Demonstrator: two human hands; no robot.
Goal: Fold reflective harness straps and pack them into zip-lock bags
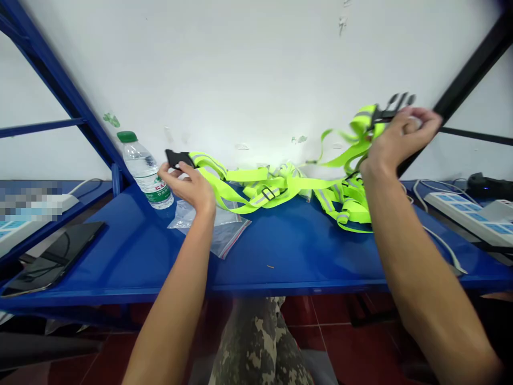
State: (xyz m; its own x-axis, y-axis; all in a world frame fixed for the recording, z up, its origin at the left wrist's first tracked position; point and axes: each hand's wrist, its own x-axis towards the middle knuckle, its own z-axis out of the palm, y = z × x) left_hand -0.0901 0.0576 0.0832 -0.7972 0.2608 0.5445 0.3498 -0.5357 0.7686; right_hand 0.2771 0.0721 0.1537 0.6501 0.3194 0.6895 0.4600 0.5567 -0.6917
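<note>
A neon-yellow reflective strap harness [280, 187] lies tangled across the blue shelf [280, 256]. My left hand [190, 184] is closed on one strap end with a black buckle piece [178, 158], just right of the water bottle. My right hand [395, 141] is raised at the right, closed on the other strap end, whose black pronged buckle [395, 104] sticks up above my fingers. The strap stretches between both hands over the pile.
A clear water bottle [145, 171] with a green cap stands at the left. A clear zip bag [224, 227] lies under my left wrist. A dark phone [56, 259] lies at the far left. White power strips [468, 214] and cables sit at the right.
</note>
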